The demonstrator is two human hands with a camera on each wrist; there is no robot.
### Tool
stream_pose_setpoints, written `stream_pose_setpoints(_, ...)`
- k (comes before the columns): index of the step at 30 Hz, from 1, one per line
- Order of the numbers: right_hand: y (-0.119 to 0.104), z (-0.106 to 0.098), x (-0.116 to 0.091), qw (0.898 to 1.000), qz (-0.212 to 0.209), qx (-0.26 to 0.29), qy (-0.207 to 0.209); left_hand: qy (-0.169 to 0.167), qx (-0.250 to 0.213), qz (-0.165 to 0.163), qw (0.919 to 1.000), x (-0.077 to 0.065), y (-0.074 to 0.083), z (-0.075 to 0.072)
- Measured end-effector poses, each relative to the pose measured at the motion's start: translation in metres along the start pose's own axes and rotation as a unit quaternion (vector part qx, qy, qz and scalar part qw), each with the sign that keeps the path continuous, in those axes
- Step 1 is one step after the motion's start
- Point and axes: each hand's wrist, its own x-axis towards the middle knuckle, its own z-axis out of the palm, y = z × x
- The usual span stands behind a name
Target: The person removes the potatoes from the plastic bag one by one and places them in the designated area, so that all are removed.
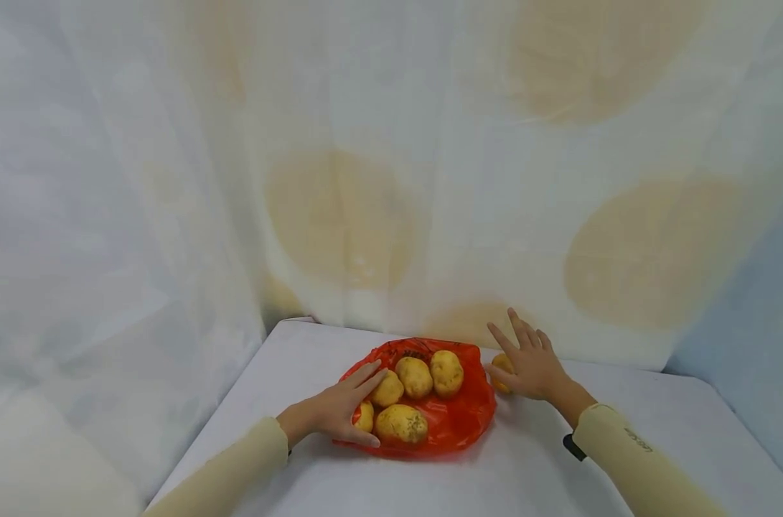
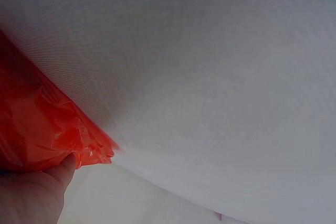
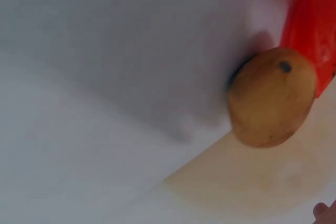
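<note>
A red plastic bag (image 1: 452,424) lies spread on the table, bearing several yellow potatoes (image 1: 400,424). My left hand (image 1: 339,409) rests at the bag's left edge, fingers extended over the potatoes there. In the left wrist view the thumb (image 2: 64,170) touches the crinkled red plastic (image 2: 42,124). Just past the bag's right edge is another potato (image 1: 502,368), partly hidden behind my right hand (image 1: 535,368), whose fingers are spread. The right wrist view shows this potato (image 3: 273,98) close beside the red bag, with a dark spot on its skin.
The white table (image 1: 636,424) reaches back to a pale curtain (image 1: 456,179) with large tan circles. White fabric (image 1: 100,251) hangs along the left side, and a bluish one (image 1: 746,316) along the right. A dark band (image 1: 573,446) is at the right wrist.
</note>
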Motion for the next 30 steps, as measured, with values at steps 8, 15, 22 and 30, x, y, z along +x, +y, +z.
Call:
stream_pose_setpoints(8, -0.026, 0.006, 0.002, 0.999, -0.045, 0.005, 0.01, 0.007, -0.008, -0.004, 0.9999, -0.002, -0.001, 0.003)
stream_pose_setpoints(15, -0.032, 0.016, 0.002, 0.999, -0.043, 0.004, 0.028, 0.017, -0.005, 0.003, 0.9998, 0.001, -0.004, 0.007)
stream_pose_setpoints(22, -0.036, 0.022, 0.002, 0.996, -0.077, 0.006, 0.041, 0.003, -0.011, -0.002, 0.9999, -0.003, -0.004, 0.008)
stream_pose_setpoints(30, -0.041, 0.021, 0.008, 0.997, -0.077, -0.006, 0.03, 0.011, 0.001, -0.001, 0.9999, -0.003, -0.003, 0.001)
